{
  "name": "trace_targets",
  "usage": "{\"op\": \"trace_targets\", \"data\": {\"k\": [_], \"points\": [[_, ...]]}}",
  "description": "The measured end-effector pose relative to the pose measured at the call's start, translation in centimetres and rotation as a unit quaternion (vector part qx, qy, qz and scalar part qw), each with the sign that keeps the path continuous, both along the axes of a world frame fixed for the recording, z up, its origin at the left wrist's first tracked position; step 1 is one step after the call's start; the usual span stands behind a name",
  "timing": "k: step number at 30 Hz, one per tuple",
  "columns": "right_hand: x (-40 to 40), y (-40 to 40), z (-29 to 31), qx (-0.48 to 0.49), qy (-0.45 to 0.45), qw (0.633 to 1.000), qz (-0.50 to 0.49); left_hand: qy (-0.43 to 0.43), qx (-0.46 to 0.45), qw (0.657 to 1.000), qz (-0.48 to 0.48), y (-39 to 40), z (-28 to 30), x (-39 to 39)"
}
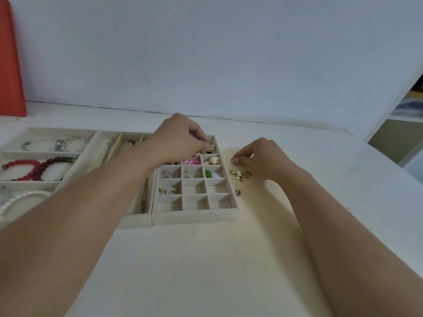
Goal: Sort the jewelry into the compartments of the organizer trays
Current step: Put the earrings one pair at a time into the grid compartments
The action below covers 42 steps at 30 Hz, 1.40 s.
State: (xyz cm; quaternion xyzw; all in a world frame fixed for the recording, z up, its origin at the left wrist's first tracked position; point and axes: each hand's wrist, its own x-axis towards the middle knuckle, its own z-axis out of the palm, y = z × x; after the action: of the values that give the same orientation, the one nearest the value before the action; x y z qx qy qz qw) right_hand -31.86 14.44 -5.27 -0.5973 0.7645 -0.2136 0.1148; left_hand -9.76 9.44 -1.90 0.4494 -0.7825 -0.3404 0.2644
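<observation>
Left hand (180, 138): pinches gold ring (210, 143) above grid tray's (196, 217) far-right cell. Right hand (258, 159): pinches silver ring (232, 160) on table (206, 271), just beyond loose gold rings (240, 175) beside tray

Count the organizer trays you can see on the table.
3. The wide tray at far left holds bracelets; the long-slot tray sits in the middle; the grid tray is on the right. The left edge may hide more.
</observation>
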Motion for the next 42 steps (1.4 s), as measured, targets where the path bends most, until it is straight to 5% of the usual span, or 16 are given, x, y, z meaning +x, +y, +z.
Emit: {"op": "trace_targets", "data": {"k": [8,12,16,23,34,42], "points": [[0.0,0.5,0.3,-0.009,-0.044,0.999,0.018,-0.025,0.011,0.999,-0.022,0.0,0.3,0.2],[0.9,1.4,1.0,-0.092,-0.065,0.993,0.034,-0.029,0.012,0.999,-0.028,-0.1,0.6,0.5],[3.8,3.3,2.4,-0.158,-0.070,0.977,0.126,-0.016,0.002,1.000,-0.009,-0.6,0.9,1.0],[6.9,4.3,2.2,-0.118,-0.040,0.963,0.238,-0.020,-0.003,1.000,0.003,-0.9,0.8,1.3],[7.7,4.1,1.1,-0.080,0.015,0.967,0.242,-0.030,0.010,0.999,0.000,-0.8,0.8,1.4],[6.4,3.9,1.3,-0.150,-0.004,0.974,0.168,-0.031,0.025,0.999,-0.020,-0.5,1.1,1.4]]}}
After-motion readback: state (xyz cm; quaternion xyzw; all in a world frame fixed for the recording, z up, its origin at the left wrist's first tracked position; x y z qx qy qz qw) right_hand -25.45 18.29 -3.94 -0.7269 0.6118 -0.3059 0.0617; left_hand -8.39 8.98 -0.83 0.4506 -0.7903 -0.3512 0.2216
